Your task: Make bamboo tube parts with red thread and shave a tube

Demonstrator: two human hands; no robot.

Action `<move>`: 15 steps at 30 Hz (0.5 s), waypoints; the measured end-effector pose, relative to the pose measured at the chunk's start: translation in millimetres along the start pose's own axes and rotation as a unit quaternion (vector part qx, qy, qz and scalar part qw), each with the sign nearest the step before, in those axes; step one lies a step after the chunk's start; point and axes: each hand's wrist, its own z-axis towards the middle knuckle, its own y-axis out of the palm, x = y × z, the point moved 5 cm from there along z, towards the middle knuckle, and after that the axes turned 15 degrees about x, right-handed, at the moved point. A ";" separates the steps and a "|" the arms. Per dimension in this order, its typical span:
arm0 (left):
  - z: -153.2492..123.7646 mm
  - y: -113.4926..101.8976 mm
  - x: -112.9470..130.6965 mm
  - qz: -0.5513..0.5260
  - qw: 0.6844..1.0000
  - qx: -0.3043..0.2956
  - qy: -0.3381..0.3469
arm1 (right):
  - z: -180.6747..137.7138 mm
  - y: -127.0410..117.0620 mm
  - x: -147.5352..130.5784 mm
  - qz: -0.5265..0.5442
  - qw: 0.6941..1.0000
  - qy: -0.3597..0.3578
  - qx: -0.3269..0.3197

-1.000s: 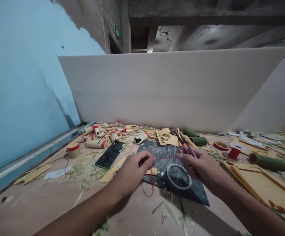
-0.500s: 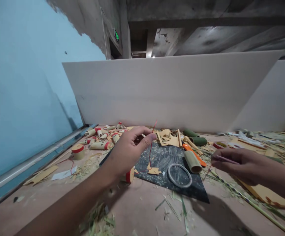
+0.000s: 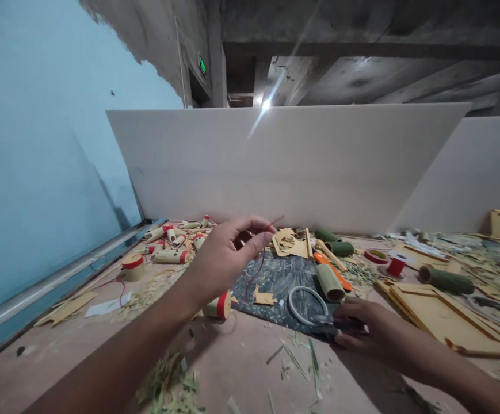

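My left hand [image 3: 243, 244] is raised over the back of the dark mat [image 3: 271, 282], thumb and fingers pinching a thin red string [image 3: 260, 264]. The string's short end sticks up past the fingertips, while the rest hangs down to the mat. Under my left wrist lies a bamboo tube with a red band [image 3: 221, 305]. Low at the mat's right edge, my right hand [image 3: 357, 325] is closed on a dark tool with purplish handles [image 3: 327, 329], too blurred to name exactly. Its tip is by a pale ring [image 3: 295, 310]. Behind that hand lies a short bamboo tube [image 3: 329, 282].
An orange utility knife [image 3: 331, 270] and a cut yellowish sheet [image 3: 290, 244] lie at the back of the mat. Several red-ended bamboo pieces [image 3: 172, 256] are at left. On the right are a red spool [image 3: 396, 264] and yellowish wooden frames [image 3: 443, 313]. A white panel [image 3: 275, 167] stands behind.
My right hand has moved left and down to the mat's right edge, bringing the purplish-handled tool beside the ring. The red spool behind it now shows. My left hand still pinches the string.
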 end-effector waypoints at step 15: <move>-36.7 19.6 -54.3 0.176 0.976 -0.093 0.091 | 44.3 -21.2 33.5 0.013 0.998 0.001 0.057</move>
